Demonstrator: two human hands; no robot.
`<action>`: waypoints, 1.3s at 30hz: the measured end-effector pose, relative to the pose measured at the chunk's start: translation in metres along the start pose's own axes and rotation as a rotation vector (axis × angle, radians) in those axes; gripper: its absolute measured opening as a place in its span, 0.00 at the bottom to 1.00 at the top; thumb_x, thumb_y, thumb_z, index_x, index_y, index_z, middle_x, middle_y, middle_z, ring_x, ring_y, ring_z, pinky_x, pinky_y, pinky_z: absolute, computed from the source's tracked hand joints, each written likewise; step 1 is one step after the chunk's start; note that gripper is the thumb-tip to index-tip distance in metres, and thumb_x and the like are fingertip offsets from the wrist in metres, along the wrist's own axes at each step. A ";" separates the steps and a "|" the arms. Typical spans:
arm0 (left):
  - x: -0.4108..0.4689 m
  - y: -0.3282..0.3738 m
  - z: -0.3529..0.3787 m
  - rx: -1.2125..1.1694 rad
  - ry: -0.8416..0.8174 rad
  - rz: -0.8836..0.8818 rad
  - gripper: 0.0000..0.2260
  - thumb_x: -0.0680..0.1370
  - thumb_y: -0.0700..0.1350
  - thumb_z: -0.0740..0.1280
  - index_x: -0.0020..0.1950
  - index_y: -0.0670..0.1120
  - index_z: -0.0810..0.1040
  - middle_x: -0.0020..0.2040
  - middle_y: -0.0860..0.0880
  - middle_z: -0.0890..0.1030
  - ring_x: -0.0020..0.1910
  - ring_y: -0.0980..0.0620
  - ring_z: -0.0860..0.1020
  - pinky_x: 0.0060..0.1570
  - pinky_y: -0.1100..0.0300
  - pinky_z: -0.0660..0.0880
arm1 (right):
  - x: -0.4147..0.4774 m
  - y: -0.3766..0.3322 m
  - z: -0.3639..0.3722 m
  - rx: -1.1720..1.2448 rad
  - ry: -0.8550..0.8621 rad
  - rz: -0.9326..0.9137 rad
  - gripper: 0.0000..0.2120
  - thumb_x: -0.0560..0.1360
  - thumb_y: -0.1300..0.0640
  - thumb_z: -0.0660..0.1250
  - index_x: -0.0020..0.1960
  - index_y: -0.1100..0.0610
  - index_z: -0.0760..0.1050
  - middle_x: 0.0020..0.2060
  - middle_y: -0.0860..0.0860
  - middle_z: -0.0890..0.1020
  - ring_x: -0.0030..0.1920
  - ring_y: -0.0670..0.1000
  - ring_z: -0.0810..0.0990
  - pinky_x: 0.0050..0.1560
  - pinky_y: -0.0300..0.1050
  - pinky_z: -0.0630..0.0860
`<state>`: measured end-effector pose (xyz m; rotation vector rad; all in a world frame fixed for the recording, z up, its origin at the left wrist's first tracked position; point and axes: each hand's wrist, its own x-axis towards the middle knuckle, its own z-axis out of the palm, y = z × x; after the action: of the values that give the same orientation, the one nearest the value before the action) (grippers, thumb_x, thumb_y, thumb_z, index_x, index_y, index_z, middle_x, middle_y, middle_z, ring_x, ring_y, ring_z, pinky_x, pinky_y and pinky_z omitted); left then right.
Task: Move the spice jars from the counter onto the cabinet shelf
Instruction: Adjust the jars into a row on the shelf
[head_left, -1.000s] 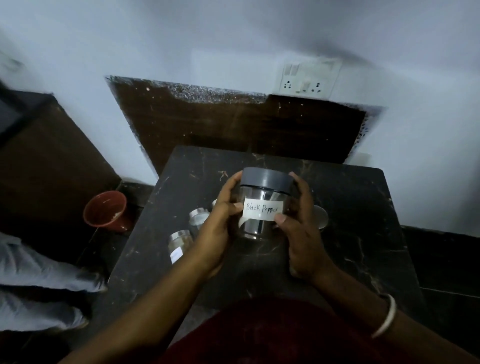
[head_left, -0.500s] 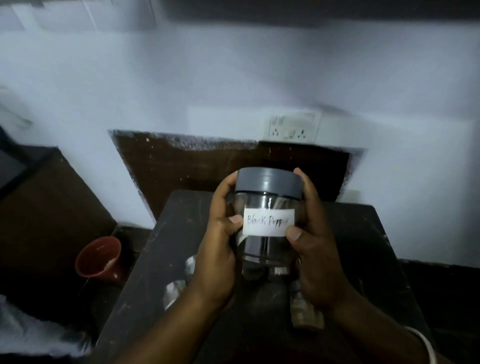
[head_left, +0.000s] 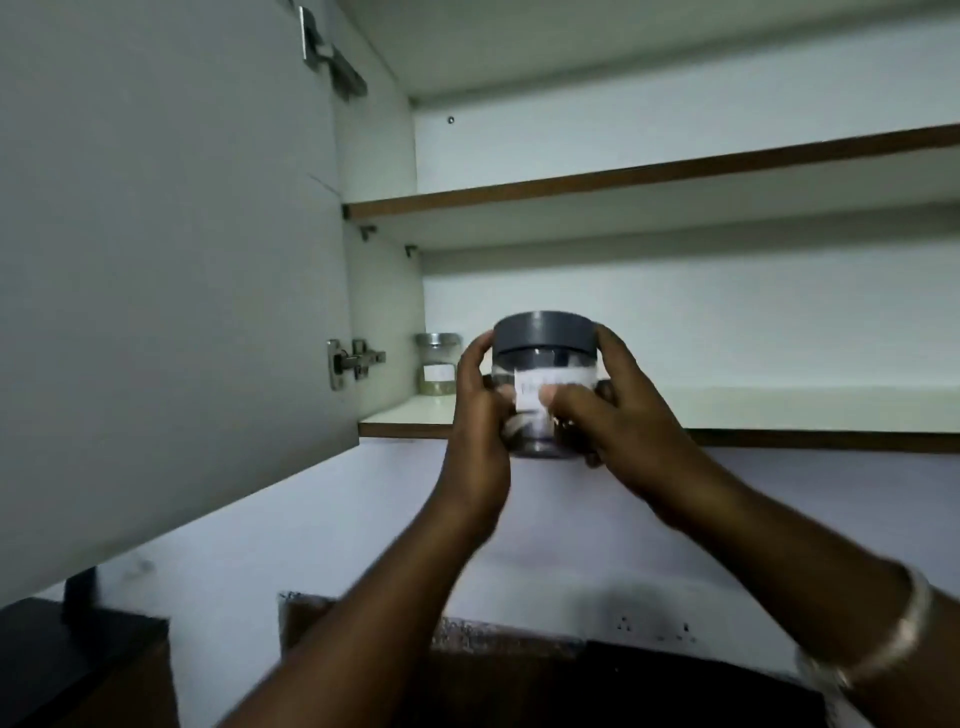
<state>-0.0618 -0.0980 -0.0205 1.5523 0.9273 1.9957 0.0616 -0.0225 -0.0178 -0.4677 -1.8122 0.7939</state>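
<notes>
Rising from the counter a second ago, the jar (head_left: 543, 384) now sits at frame centre, level with the lower shelf (head_left: 779, 410) of the open cabinet. The left hand (head_left: 480, 410) and right hand (head_left: 610, 410) are both wrapped closed around its sides. A small jar (head_left: 438, 364) already stands at the shelf's left end. Setting this one down should come next; the others, out of view, presumably remain below.

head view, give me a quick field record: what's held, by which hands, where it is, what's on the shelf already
held item: grey-lidded jar with a white label, writing blurred
hands: left hand and right hand, one on each side of the jar
jar position: in the air at the front edge of the lower shelf, not yet set down
already on shelf: small labelled jar at far left
cabinet door: open
</notes>
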 end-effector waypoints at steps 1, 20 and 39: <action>0.016 -0.007 -0.006 0.024 0.008 -0.002 0.25 0.82 0.38 0.57 0.80 0.42 0.61 0.64 0.42 0.72 0.54 0.49 0.75 0.46 0.70 0.74 | 0.027 0.002 0.003 -0.052 0.017 0.020 0.27 0.69 0.44 0.71 0.66 0.36 0.69 0.46 0.47 0.86 0.45 0.51 0.86 0.41 0.45 0.82; 0.184 -0.140 -0.120 1.445 -0.184 -0.179 0.13 0.81 0.53 0.60 0.61 0.53 0.80 0.64 0.47 0.80 0.63 0.40 0.76 0.63 0.43 0.73 | 0.285 0.153 0.078 -0.506 -0.186 0.300 0.35 0.76 0.57 0.76 0.73 0.59 0.57 0.64 0.61 0.75 0.63 0.62 0.79 0.54 0.55 0.80; 0.173 -0.141 -0.120 1.266 0.018 -0.028 0.16 0.78 0.51 0.56 0.46 0.50 0.84 0.48 0.49 0.85 0.50 0.44 0.80 0.51 0.51 0.77 | 0.263 0.151 0.055 -0.473 -0.342 0.659 0.16 0.76 0.57 0.76 0.58 0.59 0.73 0.44 0.48 0.73 0.54 0.50 0.76 0.62 0.43 0.78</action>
<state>-0.2314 0.0903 -0.0263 1.9946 2.4559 1.3399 -0.0945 0.2376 0.0383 -1.3542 -2.1986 0.9146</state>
